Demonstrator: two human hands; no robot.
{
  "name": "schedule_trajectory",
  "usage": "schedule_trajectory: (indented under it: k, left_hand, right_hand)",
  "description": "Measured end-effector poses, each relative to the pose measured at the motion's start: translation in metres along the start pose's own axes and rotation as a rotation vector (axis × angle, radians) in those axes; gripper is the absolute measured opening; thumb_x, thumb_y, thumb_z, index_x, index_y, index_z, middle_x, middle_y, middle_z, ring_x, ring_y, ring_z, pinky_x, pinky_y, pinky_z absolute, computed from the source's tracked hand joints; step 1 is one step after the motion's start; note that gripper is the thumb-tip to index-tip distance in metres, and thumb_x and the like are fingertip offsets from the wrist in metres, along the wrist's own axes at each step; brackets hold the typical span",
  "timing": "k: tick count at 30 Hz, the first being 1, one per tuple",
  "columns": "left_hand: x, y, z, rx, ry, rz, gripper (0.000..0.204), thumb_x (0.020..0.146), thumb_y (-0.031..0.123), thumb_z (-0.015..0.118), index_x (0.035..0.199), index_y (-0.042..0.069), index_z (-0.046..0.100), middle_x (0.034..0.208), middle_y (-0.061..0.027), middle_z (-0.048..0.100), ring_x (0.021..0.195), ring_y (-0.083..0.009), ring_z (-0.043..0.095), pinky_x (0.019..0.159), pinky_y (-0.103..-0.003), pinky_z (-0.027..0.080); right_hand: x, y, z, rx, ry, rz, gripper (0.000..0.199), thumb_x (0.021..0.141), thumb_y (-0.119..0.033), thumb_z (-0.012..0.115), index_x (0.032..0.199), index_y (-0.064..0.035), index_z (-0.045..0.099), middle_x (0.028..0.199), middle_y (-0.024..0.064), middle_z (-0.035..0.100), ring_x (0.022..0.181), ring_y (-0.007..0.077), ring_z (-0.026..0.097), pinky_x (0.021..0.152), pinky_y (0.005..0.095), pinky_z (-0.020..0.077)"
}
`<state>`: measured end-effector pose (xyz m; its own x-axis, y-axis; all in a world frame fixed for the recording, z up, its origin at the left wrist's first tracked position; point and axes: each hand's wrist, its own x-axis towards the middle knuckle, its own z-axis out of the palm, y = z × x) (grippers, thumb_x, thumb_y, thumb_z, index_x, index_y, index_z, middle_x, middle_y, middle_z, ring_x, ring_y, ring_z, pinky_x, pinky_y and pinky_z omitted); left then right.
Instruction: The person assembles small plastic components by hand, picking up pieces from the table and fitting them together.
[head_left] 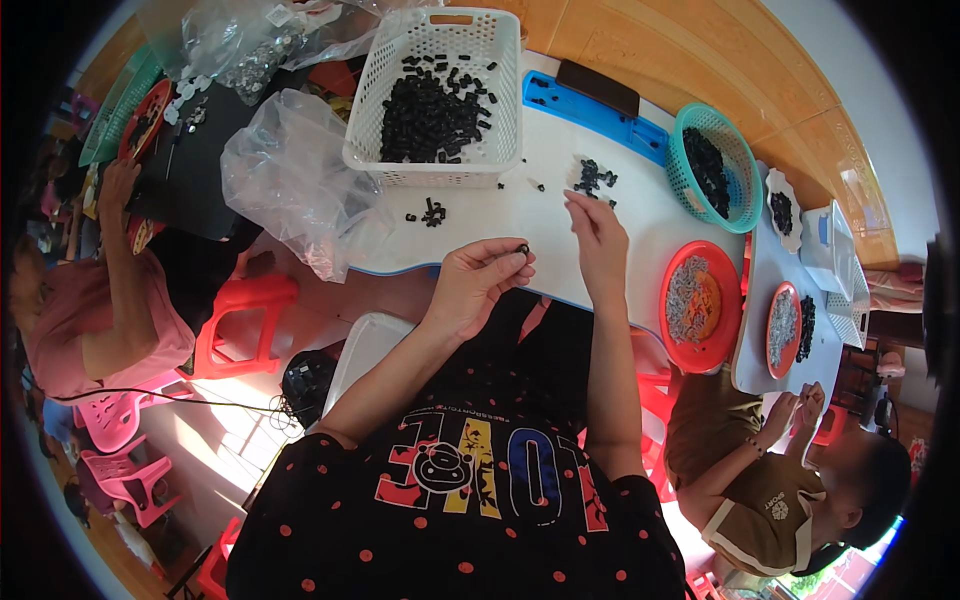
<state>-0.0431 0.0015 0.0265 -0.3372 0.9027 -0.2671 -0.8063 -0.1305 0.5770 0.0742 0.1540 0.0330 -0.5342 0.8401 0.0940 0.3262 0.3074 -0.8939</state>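
Note:
My left hand (pixel 482 282) is closed in a pinch above the table's near edge. Between its thumb and forefinger sits a small black ring-like part (pixel 523 249). To the right, my right hand (pixel 601 240) reaches over the white table (pixel 545 225) with its fingers drawn together. Its fingertips are beside a small heap of black parts (pixel 592 178); anything between them is too small to make out. Another little cluster of black parts (pixel 433 212) lies left of my hands, and a few single pieces are scattered between. Beyond stands a white perforated basket (pixel 430 177) holding many short black cylinders (pixel 430 120).
A blue tray (pixel 590 115) carries a dark brown block (pixel 598 88). To the right are a green basket (pixel 745 165) of black pieces and a red basin (pixel 722 345) of small metallic parts. A clear plastic bag (pixel 300 190) hangs over the left edge. Co-workers sit on both sides.

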Motion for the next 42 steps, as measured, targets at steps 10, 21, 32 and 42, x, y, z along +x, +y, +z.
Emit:
schedule_trajectory:
  k: [10, 21, 32, 42]
  left_hand:
    - [-0.011, 0.011, -0.009, 0.017, 0.017, 0.025, 0.023, 0.089, 0.002, 0.063, 0.111, -0.003, 0.063, 0.098, -0.0148, 0.068, 0.085, -0.0180, 0.067, 0.079, -0.028, 0.056]
    - [-0.010, 0.007, 0.005, 0.036, -0.067, 0.039, 0.020, 0.087, -0.002, 0.063, 0.107, 0.000, 0.065, 0.094, -0.0134, 0.069, 0.082, -0.0182, 0.067, 0.075, -0.029, 0.056]
    - [-0.012, 0.002, 0.008, 0.120, -0.106, 0.087, 0.021, 0.086, -0.004, 0.064, 0.107, -0.004, 0.065, 0.095, -0.0130, 0.068, 0.084, -0.0172, 0.067, 0.077, -0.027, 0.055]
    - [-0.011, 0.003, 0.008, 0.059, -0.114, 0.009, 0.023, 0.087, -0.002, 0.063, 0.110, -0.004, 0.064, 0.097, -0.0121, 0.068, 0.087, -0.0165, 0.066, 0.079, -0.027, 0.056]
  right_hand:
    - [0.046, 0.052, 0.045, -0.536, -0.017, -0.312, 0.012, 0.084, -0.007, 0.060, 0.095, -0.0026, 0.065, 0.097, 0.0167, 0.060, 0.086, 0.0353, 0.062, 0.075, 0.0404, 0.0496]
    - [-0.044, -0.033, -0.007, 0.760, -0.073, 0.239, 0.016, 0.082, 0.002, 0.067, 0.098, 0.0043, 0.068, 0.088, 0.0101, 0.070, 0.070, 0.0080, 0.054, 0.064, 0.0214, 0.0437]
    - [-0.063, -0.035, 0.000, 0.781, -0.144, 0.091, 0.017, 0.080, 0.007, 0.069, 0.096, 0.0016, 0.069, 0.094, 0.0084, 0.065, 0.086, 0.0153, 0.064, 0.083, 0.0273, 0.0497]
    - [-0.071, -0.037, 0.002, 0.663, -0.134, 0.145, 0.014, 0.080, 0.003, 0.071, 0.093, 0.0008, 0.068, 0.092, 0.0067, 0.060, 0.078, 0.0112, 0.062, 0.037, 0.0204, 0.0513]
